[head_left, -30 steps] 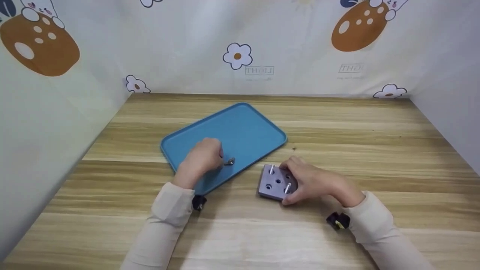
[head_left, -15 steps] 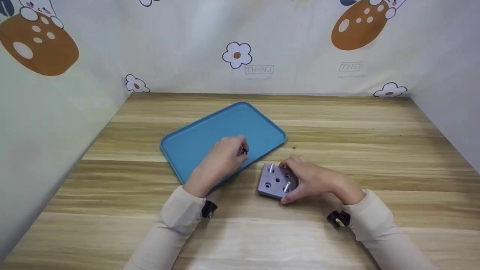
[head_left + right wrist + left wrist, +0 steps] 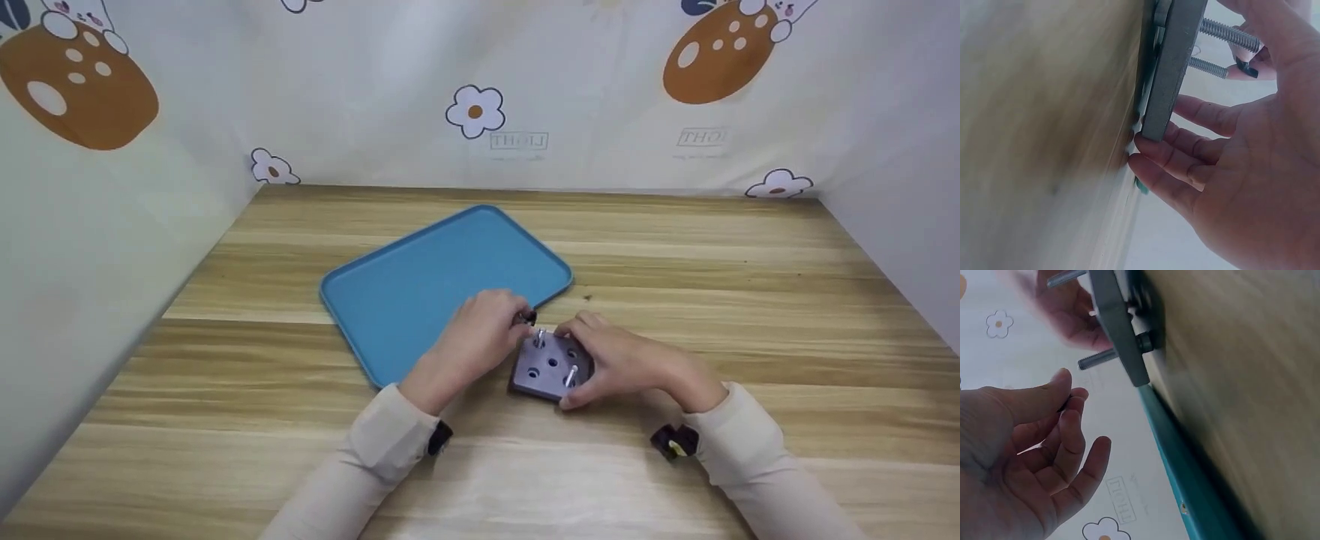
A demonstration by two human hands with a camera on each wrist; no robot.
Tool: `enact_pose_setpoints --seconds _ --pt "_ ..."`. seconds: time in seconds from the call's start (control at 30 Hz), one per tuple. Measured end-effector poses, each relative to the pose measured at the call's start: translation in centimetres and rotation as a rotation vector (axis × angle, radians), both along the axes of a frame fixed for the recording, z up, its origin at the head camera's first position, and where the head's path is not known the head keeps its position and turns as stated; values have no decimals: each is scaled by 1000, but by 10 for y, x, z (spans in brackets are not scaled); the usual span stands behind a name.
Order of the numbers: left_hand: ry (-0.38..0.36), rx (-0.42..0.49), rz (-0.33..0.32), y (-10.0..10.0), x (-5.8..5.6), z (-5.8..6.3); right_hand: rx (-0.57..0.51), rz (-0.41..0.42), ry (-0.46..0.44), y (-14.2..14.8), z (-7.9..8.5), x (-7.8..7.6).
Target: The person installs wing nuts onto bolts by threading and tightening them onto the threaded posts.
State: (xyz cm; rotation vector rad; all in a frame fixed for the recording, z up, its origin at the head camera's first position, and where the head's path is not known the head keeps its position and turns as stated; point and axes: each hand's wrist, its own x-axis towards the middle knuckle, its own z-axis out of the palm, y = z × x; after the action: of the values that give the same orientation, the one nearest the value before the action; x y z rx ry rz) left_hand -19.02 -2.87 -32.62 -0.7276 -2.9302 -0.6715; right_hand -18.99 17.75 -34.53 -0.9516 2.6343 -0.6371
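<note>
Grey plate (image 3: 552,378) (bolts (image 3: 573,374) protruding) sits gripped by the right hand (image 3: 628,364).

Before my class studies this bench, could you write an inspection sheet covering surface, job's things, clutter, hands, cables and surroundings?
Surface: wood-grain table, with a blue tray resting on it.
Job's things: grey plate with holes and two threaded bolts sticking up; small dark piece, type unclear.
Clutter: nothing seen.
Hands: left hand pinches the small dark piece near the plate; right hand grips the plate's edge.
Cables: nothing seen.
Surroundings: pale backdrop printed with flowers.
</note>
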Motion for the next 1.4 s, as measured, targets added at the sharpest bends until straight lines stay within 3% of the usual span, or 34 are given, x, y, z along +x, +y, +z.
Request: enact_pose_setpoints --seconds 0.13,0.33,0.7,1.0,1.4 --pt "44 -28 -21 4 2 -4 -15 32 34 -1 -2 1" --pt "28 -17 -27 6 3 -5 -30 50 36 -2 -3 1" --pt "11 94 -24 8 3 -3 -22 54 47 -2 -2 1" --pt "23 67 -14 9 2 -5 -15 32 18 -2 1 1" --pt "-24 26 -22 8 3 -4 -26 50 37 -2 -1 2"
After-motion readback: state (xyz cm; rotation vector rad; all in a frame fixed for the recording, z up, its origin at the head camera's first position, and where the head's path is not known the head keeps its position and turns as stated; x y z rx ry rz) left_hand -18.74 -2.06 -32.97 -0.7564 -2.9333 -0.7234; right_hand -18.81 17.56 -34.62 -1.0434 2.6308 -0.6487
